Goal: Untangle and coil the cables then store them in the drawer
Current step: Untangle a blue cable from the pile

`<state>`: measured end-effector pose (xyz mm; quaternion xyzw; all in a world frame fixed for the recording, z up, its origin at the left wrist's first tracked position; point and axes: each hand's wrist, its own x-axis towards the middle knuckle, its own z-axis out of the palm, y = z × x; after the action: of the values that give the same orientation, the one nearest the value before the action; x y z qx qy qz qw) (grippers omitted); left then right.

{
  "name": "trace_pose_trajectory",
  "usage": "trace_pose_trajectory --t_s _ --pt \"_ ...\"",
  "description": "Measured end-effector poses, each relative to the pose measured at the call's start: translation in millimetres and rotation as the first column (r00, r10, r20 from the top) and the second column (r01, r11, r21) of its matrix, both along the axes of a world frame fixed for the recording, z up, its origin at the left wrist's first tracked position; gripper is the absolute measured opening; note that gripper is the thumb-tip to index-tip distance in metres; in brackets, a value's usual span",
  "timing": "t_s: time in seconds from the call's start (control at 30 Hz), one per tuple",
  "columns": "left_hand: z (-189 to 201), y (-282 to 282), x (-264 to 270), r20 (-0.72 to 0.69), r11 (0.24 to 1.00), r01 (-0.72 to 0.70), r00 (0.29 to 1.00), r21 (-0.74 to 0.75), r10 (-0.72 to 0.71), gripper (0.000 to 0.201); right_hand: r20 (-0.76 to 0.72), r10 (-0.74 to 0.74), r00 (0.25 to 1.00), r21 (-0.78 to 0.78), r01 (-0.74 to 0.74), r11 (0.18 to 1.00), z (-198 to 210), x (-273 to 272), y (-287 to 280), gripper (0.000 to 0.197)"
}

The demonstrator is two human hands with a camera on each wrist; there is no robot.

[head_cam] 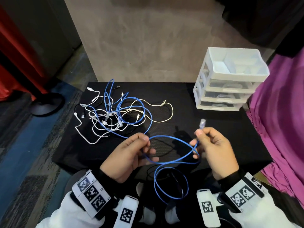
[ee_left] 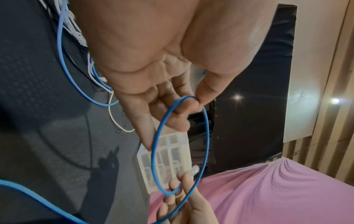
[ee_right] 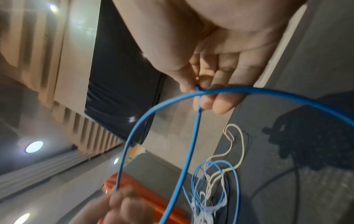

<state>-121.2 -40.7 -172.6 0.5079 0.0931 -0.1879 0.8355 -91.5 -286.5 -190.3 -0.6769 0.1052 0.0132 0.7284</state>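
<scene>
Over a black table [head_cam: 213, 129] against a grey wall, both hands pinch a blue cable [head_cam: 172, 139]: left hand [head_cam: 128, 155], right hand [head_cam: 213, 148].

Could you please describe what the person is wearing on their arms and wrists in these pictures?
Both hands are bare: left hand, right hand. Each forearm has a white sleeve ending in a black cuff. White bands printed with square black-and-white markers wrap each wrist, and a white marker-tagged module sits on each inner wrist.
</scene>
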Motion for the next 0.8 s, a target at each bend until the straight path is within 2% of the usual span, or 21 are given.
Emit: trace_pose_trajectory --t_s 0.07,0.17,0.23,0.3,0.37,0.47,0.57,0.67,0.73,0.8 --pt "-1 2 -2 -0.03 1.0 0.007 1.0 0.025 -0.006 0.023 0.017 -0.089 0.996 0.018 0.089 0.996 4 5 -6 0.015" --pt "-3 -3 -7 -0.045 0.991 0.013 0.999 0.136 -0.007 0.028 0.133 -0.075 0.988 -0.012 0.077 0.997 9 6 -6 0.014" --pt "-4 -10 -9 -0.044 0.979 -0.012 0.999 0.206 0.022 0.024 0.256 0.066 0.964 -0.186 -0.018 0.982 12 2 1 0.017" --pt "-3 -17 -8 -0.051 0.972 -0.052 0.997 0.229 0.066 0.022 0.3 0.296 0.907 -0.364 -0.178 0.914 13 -4 9 0.027" --pt "1 -21 -6 -0.062 0.971 -0.08 0.993 0.224 0.096 0.023 0.271 0.487 0.83 -0.478 -0.323 0.817 14 -9 16 0.035" --pt "4 -22 -3 -0.061 0.972 -0.088 0.993 0.219 0.104 0.024 0.176 0.597 0.782 -0.528 -0.437 0.728 13 -12 20 0.037" --pt "6 -22 -7 0.004 0.955 -0.095 0.995 0.28 0.097 0.024 0.077 0.512 0.856 -0.422 -0.437 0.794 11 -11 22 0.035" --pt "6 -25 -12 0.12 0.924 -0.096 0.991 0.37 0.055 0.023 0.058 0.358 0.932 -0.301 -0.326 0.896 11 -11 25 0.032" --pt "6 -25 -15 0.221 0.891 -0.122 0.975 0.437 0.025 0.02 0.06 0.293 0.954 -0.227 -0.273 0.935 12 -10 26 0.028" --pt "4 -23 -15 0.337 0.843 -0.19 0.942 0.503 0.011 0.013 0.061 0.28 0.958 -0.226 -0.26 0.939 12 -10 24 0.029"
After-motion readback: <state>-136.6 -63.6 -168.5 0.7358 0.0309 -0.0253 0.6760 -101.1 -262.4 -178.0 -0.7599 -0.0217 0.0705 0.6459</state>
